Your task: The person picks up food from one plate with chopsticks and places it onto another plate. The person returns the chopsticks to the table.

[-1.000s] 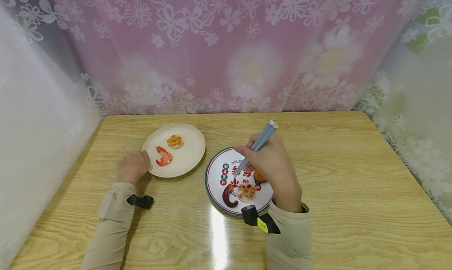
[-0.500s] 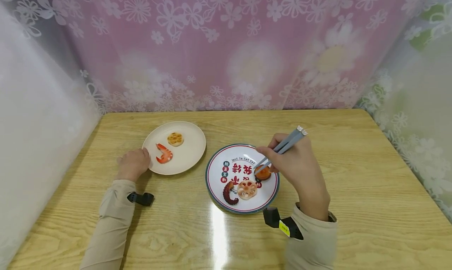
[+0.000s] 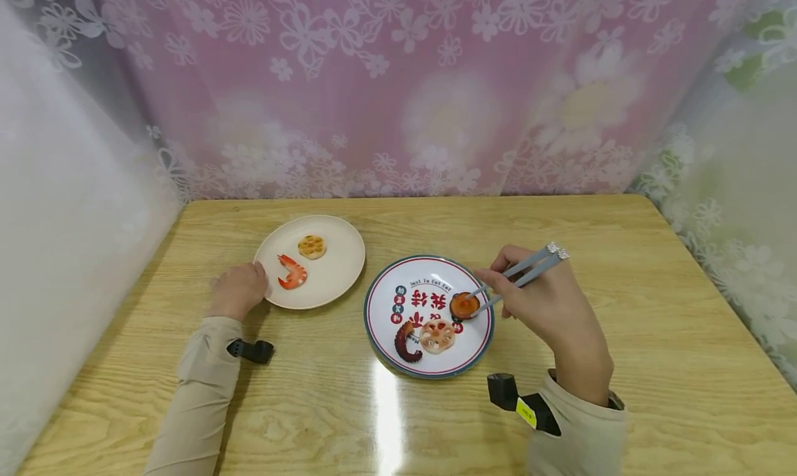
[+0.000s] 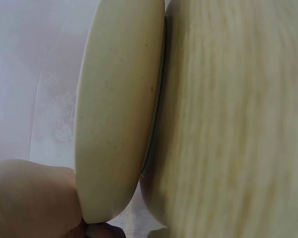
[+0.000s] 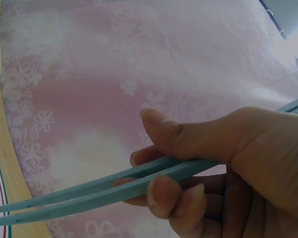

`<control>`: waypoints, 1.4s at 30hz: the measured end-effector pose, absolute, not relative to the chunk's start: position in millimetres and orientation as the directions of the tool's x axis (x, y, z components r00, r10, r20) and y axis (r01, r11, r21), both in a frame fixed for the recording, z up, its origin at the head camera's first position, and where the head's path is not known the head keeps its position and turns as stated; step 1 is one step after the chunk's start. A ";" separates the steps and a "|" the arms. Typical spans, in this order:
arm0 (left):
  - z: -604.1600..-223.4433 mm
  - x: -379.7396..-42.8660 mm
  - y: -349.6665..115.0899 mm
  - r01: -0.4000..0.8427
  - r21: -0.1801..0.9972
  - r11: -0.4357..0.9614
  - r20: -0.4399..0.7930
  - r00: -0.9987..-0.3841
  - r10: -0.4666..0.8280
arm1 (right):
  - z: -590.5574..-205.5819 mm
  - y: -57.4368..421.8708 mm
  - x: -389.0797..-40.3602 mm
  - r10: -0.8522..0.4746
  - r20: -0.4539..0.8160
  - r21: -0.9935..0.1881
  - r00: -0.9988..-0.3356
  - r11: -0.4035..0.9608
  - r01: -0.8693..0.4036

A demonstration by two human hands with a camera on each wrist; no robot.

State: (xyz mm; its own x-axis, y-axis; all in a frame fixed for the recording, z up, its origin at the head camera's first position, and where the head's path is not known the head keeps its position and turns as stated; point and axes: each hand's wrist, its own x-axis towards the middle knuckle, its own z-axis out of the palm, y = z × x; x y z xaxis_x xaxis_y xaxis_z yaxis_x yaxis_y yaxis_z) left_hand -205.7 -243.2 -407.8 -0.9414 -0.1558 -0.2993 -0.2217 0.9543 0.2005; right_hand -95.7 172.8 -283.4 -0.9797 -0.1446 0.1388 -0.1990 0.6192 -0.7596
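Note:
In the head view my left hand (image 3: pixel 239 290) pinches the left rim of a cream plate (image 3: pixel 336 272). The left wrist view shows the thumb on one side of the plate's edge and fingertips below. My right hand (image 3: pixel 540 299) holds a pair of blue-grey chopsticks (image 3: pixel 529 268), also seen in the right wrist view. The chopstick tips are spread, one on either side of a round orange-brown food piece (image 3: pixel 464 304). That piece lies at the right of a white plate (image 3: pixel 386 331) with a green and red rim. Beside it are a lotus root slice (image 3: pixel 438 336) and an octopus tentacle (image 3: pixel 407 342).
A shrimp (image 3: pixel 292 272) and a browned lotus root slice (image 3: pixel 312 247) lie on the cream plate. Both plates stand on a wooden table (image 3: pixel 654 324). Behind it hangs a pink floral curtain (image 3: pixel 373 102), with pale curtains at both sides.
My right hand has moved right with the chopsticks, from over the middle of the white plate to the round orange-brown piece. The chopstick tips have spread apart. My left hand stays at the cream plate.

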 end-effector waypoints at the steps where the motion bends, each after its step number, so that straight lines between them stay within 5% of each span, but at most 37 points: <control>1: -407.9 -205.5 -242.9 -0.221 0.202 0.954 -0.300 -0.941 -0.155 | -284.5 173.3 -96.7 -0.152 0.136 -0.751 -0.979 0.628 -0.202; 12: -408.6 -205.9 -242.9 -0.226 0.206 0.952 -0.301 -0.941 -0.158 | -298.6 178.4 -108.9 -0.219 0.180 -0.769 -0.959 0.577 -0.276; 22: -407.4 -204.1 -242.6 -0.222 0.226 0.949 -0.298 -0.943 -0.149 | -309.3 181.9 -115.4 -0.202 0.350 -0.770 -0.915 0.494 -0.404; 42: -410.1 -205.7 -244.8 -0.203 0.224 0.953 -0.295 -0.946 -0.132 | -308.3 192.0 -108.7 -0.222 0.283 -0.844 -0.933 0.405 -0.352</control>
